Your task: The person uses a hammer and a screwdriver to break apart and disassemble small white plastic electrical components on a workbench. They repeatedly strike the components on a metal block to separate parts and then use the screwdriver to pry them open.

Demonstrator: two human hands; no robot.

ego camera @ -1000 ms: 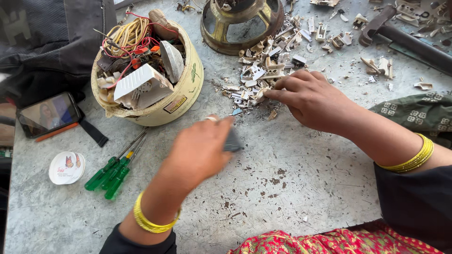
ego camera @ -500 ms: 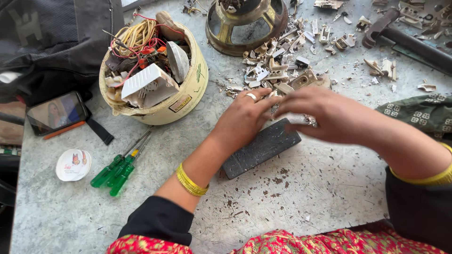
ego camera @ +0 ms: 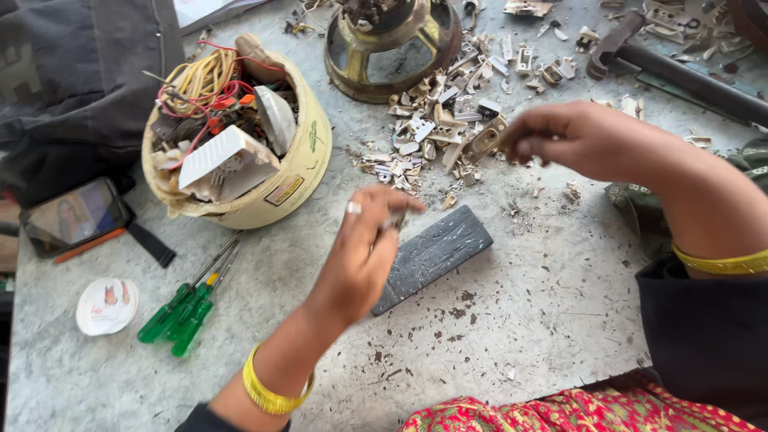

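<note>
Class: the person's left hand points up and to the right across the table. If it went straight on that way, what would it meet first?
Probably the pile of broken plastic switch parts, just beyond the left hand; height above the table is unclear.

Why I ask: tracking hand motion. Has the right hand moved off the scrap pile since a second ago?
Yes. The right hand has lifted rightward off the scrap pile.

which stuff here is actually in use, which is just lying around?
In use: left hand pinching a small piece, right hand, scrap pile, dark block.
Lying about: screwdrivers, bowl, phone, round lid, hammer.
</note>
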